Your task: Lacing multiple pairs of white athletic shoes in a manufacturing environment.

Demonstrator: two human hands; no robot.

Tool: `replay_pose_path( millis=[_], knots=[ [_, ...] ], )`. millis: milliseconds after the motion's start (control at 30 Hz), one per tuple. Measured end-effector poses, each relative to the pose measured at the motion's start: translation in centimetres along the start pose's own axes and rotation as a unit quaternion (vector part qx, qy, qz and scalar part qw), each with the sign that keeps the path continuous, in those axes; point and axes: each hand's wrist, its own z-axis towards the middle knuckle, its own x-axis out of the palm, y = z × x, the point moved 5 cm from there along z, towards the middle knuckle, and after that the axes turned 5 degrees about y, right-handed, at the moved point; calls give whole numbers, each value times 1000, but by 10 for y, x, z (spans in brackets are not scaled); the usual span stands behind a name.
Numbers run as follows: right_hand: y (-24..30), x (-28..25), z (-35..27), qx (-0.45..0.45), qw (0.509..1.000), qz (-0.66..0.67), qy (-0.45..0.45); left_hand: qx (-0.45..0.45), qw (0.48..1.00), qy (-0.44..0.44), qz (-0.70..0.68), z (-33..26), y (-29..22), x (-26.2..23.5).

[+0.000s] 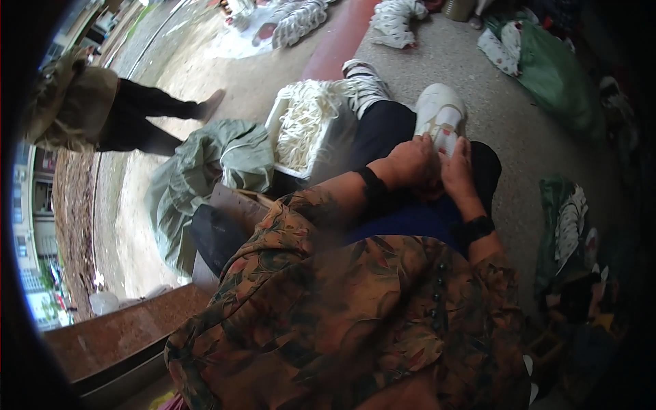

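Observation:
A white shoe (441, 109) lies over my lap with its rounded toe pointing away from me. Small reddish-orange marks show on its upper between my fingers. My left hand (412, 162) is closed, its fingertips pinched at the left side of the shoe's opening. From the other side my right hand (459, 169) grips the shoe, thumb and fingers bent close to its upper. Whether a lace runs between the fingertips is too small to tell. The heel end is hidden behind both hands.
To the left stands a white bin (279, 126) heaped with white laces (304, 123), beside a grey-green sack (174, 198). Strung bundles of white shoe pieces (398, 22) lie ahead. Green sacks (557, 75) sit at the right. A person (89, 102) stands at far left.

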Motion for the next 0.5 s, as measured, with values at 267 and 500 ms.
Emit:
replay_pose_path(
  millis=[267,500],
  knots=[
    [-71,-70,-28,123,976,77,-160,-198,792,-134,-562,-22,192,-5],
    [-106,-51,-34,183,973,35,-139,-313,914,-153,-210,-42,335,64]
  ],
)
